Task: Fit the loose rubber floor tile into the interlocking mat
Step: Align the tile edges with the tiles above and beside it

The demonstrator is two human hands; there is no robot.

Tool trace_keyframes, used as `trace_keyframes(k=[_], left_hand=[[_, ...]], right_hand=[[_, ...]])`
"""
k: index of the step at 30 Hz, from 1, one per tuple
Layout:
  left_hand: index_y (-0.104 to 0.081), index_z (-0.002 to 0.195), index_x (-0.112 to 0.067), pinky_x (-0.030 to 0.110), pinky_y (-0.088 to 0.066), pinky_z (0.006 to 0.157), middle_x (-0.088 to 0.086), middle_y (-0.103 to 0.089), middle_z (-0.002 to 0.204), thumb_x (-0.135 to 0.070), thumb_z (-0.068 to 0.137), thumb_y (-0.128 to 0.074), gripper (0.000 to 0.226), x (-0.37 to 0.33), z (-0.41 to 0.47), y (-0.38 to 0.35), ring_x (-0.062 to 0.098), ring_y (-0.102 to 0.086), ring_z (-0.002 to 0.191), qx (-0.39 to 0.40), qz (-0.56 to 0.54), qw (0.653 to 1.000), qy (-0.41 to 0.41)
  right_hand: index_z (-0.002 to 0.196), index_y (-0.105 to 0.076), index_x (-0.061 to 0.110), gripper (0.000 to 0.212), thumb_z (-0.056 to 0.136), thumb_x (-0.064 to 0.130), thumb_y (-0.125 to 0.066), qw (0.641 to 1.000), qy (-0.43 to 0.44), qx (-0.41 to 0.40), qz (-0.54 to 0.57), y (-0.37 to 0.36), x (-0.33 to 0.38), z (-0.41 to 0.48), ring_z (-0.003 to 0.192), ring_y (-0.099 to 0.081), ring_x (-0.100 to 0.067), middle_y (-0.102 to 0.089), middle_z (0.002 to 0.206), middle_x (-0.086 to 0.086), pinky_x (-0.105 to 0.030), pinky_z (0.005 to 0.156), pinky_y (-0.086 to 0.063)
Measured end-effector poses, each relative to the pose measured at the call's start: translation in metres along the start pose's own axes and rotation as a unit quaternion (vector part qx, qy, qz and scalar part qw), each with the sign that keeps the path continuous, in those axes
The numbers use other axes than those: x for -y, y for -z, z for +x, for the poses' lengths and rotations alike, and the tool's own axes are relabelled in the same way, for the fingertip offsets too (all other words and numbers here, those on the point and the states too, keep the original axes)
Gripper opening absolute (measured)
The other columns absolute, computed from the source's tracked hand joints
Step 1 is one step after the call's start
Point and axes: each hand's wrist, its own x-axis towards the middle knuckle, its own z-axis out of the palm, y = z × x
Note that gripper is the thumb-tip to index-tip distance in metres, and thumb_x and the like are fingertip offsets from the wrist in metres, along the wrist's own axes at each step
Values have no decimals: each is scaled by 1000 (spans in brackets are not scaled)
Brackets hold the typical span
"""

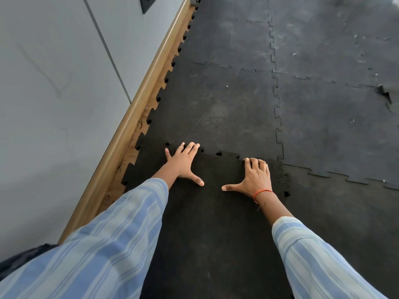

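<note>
A darker black rubber tile (pixel 213 223) with jigsaw-toothed edges lies on the floor in front of me, its far edge meeting the grey interlocking mat (pixel 216 104). Small gaps show along that far seam and along the tile's right edge. My left hand (pixel 183 165) lies flat with fingers spread on the tile's far-left part, fingertips at the seam. My right hand (pixel 255 178) rests palm down near the far-right corner, fingers curled at the seam, an orange thread on its wrist. Neither hand holds anything.
A grey wall (pixel 54 93) with a wooden skirting board (pixel 138 111) runs along the left, a strip of wooden floor showing beside the mat's toothed edge. At the far right one mat tile has a torn, lifted spot (pixel 384 93). Striped sleeves cover both forearms.
</note>
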Motion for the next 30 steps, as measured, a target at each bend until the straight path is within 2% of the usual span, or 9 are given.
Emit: trace_keyframes(k=[9,13,14,16,19,21,23,30], left_hand=[[20,150,-27,71,-1,108,-3,19,160,-73,59,-72,137,2,-9,-4,27,16,147,4,18,1000,-1],[20,150,-27,69,-3,110,-3,20,160,-74,60,-71,137,1,-12,-4,27,16,147,3,22,1000,3],[20,150,-27,69,-3,110,-3,20,160,-73,60,-71,136,1,-13,-4,27,16,147,2,20,1000,5],[20,150,-27,69,-3,110,-3,20,160,-72,61,-72,135,1,-13,-4,27,16,147,4,17,1000,4],[20,150,-27,69,-1,109,-3,21,160,-71,62,-71,134,2,-12,-6,27,18,147,0,11,1000,-2],[21,150,-27,69,-1,109,-4,23,159,-72,63,-70,133,4,-13,-8,26,19,146,-5,12,1000,-9],[21,149,-27,68,-1,110,-5,25,159,-72,64,-69,132,6,-13,-8,25,19,146,-8,10,1000,-15],[21,150,-27,67,-2,110,-8,28,157,-72,63,-70,133,24,-17,-7,23,18,147,-1,2,1000,-10]], right_hand=[[151,-15,13,133,51,92,-52,1000,0,-2,7,-7,2,-10,144,-13,-33,-20,155,-10,-46,121,-9],[147,-31,19,117,56,90,-51,999,5,-43,26,-6,-8,-7,144,-11,-33,-17,155,-9,-51,119,-6],[144,-36,19,112,58,88,-53,996,-18,-80,40,-7,-15,-8,145,-9,-34,-16,156,-10,-52,117,-5],[144,-34,13,114,58,84,-58,979,-121,-124,108,-10,-29,-13,146,-6,-36,-14,157,-17,-51,118,-7],[149,-21,4,127,57,84,-58,956,-230,-97,156,-11,-37,-19,138,-25,-42,-30,149,-26,-46,115,-20],[150,-19,4,128,57,82,-62,950,-250,-88,167,-4,-37,-16,130,-33,-44,-36,144,-25,-47,109,-28],[150,-19,6,127,58,79,-65,945,-259,-73,189,4,-36,-12,128,-33,-44,-36,144,-24,-48,106,-32],[151,-17,5,128,58,79,-66,939,-254,-83,219,6,-19,-6,129,-32,-43,-35,144,-23,-46,110,-28]])
